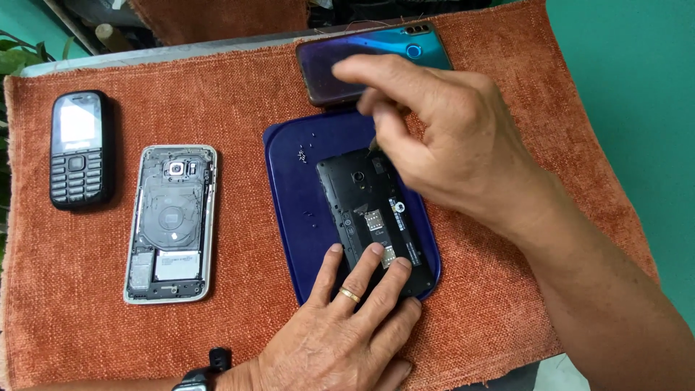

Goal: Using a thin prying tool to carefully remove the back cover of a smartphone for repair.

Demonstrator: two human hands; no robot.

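A black phone with its back cover off [365, 210] lies on a dark blue tray [297, 188]. My left hand [347, 326], wearing a gold ring, presses its fingertips flat on the phone's lower end. My right hand [449, 137] hovers over the phone's upper right corner, pinching a thin dark tool [373, 143] whose tip touches the phone near the top edge. Most of the tool is hidden by my fingers. A few tiny screws [302, 154] lie on the tray by the phone's upper left.
An orange woven cloth [239, 94] covers the table. On it, left of the tray, lie an opened silver-framed phone [171, 221] and a black keypad phone [80, 148]. A glossy blue-purple phone [376, 54] lies behind the tray. A teal surface [637, 87] is at the right.
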